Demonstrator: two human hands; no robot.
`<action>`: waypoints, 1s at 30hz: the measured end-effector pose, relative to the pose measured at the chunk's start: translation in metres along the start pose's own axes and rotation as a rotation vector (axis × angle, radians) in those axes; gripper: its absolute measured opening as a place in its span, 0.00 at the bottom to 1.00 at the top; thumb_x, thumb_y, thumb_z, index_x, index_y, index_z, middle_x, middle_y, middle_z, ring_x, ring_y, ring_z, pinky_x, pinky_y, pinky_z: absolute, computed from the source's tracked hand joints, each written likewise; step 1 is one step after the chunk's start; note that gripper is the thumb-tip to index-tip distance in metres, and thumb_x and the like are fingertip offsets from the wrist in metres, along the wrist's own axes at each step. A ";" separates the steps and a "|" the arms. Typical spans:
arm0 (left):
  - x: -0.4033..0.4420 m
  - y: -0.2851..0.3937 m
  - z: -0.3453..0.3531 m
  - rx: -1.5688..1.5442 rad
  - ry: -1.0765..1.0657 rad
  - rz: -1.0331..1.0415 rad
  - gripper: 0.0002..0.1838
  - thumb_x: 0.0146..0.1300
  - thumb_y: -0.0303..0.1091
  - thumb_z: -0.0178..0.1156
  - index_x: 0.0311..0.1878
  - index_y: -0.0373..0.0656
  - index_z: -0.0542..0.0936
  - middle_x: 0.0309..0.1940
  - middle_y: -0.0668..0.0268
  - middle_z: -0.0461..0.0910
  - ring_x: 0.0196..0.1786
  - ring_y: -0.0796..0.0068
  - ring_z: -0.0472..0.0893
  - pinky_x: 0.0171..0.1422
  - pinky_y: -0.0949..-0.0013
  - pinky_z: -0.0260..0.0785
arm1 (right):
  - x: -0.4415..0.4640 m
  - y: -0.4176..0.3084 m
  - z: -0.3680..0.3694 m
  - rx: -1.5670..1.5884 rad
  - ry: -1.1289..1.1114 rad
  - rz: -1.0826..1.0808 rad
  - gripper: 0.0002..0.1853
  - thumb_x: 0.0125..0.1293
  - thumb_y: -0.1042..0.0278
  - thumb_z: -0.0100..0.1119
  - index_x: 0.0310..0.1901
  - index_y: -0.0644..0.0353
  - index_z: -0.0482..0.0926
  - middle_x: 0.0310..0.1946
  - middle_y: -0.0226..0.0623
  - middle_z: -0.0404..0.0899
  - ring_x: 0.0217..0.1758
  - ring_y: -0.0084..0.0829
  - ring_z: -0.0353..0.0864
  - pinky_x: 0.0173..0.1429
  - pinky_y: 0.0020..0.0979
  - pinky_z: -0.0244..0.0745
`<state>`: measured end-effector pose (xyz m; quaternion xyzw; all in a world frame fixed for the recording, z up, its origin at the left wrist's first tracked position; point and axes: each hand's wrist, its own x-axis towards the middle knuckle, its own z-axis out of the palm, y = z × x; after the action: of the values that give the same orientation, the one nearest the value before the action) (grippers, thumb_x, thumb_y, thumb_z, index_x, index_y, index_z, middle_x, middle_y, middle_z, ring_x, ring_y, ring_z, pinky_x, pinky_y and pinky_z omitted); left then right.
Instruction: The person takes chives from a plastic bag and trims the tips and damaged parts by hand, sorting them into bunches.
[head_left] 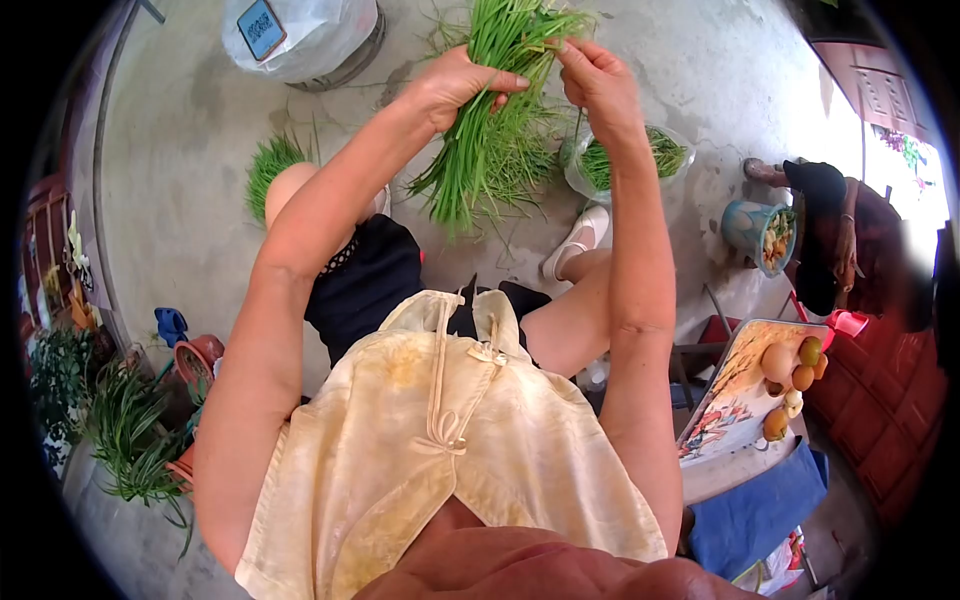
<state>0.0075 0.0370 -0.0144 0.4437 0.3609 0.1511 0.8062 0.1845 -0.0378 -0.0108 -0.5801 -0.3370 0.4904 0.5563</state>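
Note:
My left hand [465,88] is wrapped round a thick bundle of long green stalks [492,120], which hangs at the top centre of the view. To the right of it, my right hand [592,75] has its thumb and forefinger pinched at the bundle's right edge, on thin green blades. More loose green stalks [522,165] lie on the floor below the bundle. A clear plastic bag [675,163] with cut greens stands just right of that pile. Beside my left knee is another green bunch [268,172].
A plastic-covered container [335,45] with a phone [262,30] on it stands at upper left. At right, a person [850,225] sits near a bucket [745,228]. A small table [725,420] holds several round fruits or eggs. Potted plants [130,430] stand at left.

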 end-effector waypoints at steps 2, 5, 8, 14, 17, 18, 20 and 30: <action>0.007 -0.007 -0.005 -0.046 0.031 0.030 0.13 0.51 0.26 0.70 0.40 0.43 0.79 0.25 0.73 0.76 0.23 0.84 0.73 0.25 0.78 0.67 | -0.001 0.003 0.005 -0.103 0.103 -0.139 0.11 0.64 0.61 0.61 0.40 0.61 0.81 0.15 0.14 0.61 0.19 0.11 0.56 0.22 0.19 0.51; 0.011 -0.009 -0.009 -0.095 0.076 0.054 0.12 0.50 0.25 0.70 0.39 0.42 0.80 0.25 0.72 0.78 0.22 0.83 0.74 0.24 0.78 0.69 | -0.007 0.007 0.010 -0.341 0.160 -0.344 0.11 0.61 0.62 0.63 0.38 0.61 0.81 0.15 0.17 0.62 0.19 0.12 0.59 0.24 0.20 0.55; 0.009 -0.005 -0.005 -0.101 0.105 0.059 0.13 0.50 0.25 0.70 0.39 0.40 0.80 0.26 0.71 0.78 0.23 0.83 0.75 0.25 0.77 0.69 | -0.015 0.006 0.018 -0.498 0.145 -0.275 0.10 0.60 0.63 0.64 0.37 0.60 0.82 0.14 0.22 0.63 0.19 0.16 0.61 0.24 0.24 0.59; 0.007 0.000 -0.004 -0.123 0.104 0.074 0.12 0.51 0.25 0.68 0.40 0.38 0.80 0.29 0.68 0.81 0.23 0.85 0.75 0.25 0.78 0.70 | -0.011 0.008 0.017 -0.464 0.121 -0.201 0.10 0.61 0.63 0.62 0.38 0.60 0.82 0.16 0.26 0.70 0.21 0.17 0.64 0.27 0.24 0.63; 0.007 0.002 -0.009 -0.144 0.100 0.050 0.12 0.52 0.25 0.68 0.41 0.38 0.80 0.31 0.65 0.83 0.23 0.86 0.75 0.25 0.78 0.70 | -0.009 0.010 0.012 -0.433 0.095 -0.210 0.11 0.62 0.63 0.61 0.38 0.61 0.82 0.18 0.26 0.72 0.22 0.17 0.66 0.28 0.23 0.63; 0.008 0.003 -0.011 -0.152 0.103 0.039 0.12 0.52 0.25 0.67 0.41 0.37 0.80 0.32 0.64 0.83 0.23 0.86 0.75 0.25 0.78 0.70 | -0.008 0.010 0.011 -0.421 0.091 -0.198 0.11 0.62 0.63 0.61 0.38 0.62 0.81 0.18 0.26 0.72 0.23 0.16 0.66 0.28 0.23 0.63; 0.009 0.005 -0.014 -0.172 0.099 0.034 0.11 0.53 0.25 0.67 0.41 0.37 0.80 0.32 0.64 0.83 0.23 0.86 0.74 0.25 0.79 0.70 | -0.008 0.009 0.008 -0.399 0.077 -0.176 0.11 0.62 0.63 0.61 0.38 0.62 0.81 0.19 0.25 0.72 0.23 0.16 0.66 0.28 0.23 0.63; 0.012 0.016 -0.036 -0.175 0.170 -0.002 0.11 0.53 0.25 0.67 0.40 0.33 0.81 0.32 0.62 0.84 0.21 0.85 0.74 0.24 0.80 0.69 | -0.023 -0.024 -0.022 -0.066 -0.209 0.070 0.07 0.60 0.64 0.64 0.31 0.57 0.80 0.20 0.15 0.69 0.23 0.12 0.61 0.27 0.18 0.55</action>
<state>-0.0083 0.0746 -0.0188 0.3568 0.4138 0.2186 0.8085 0.2025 -0.0629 0.0153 -0.5552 -0.3884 0.5560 0.4814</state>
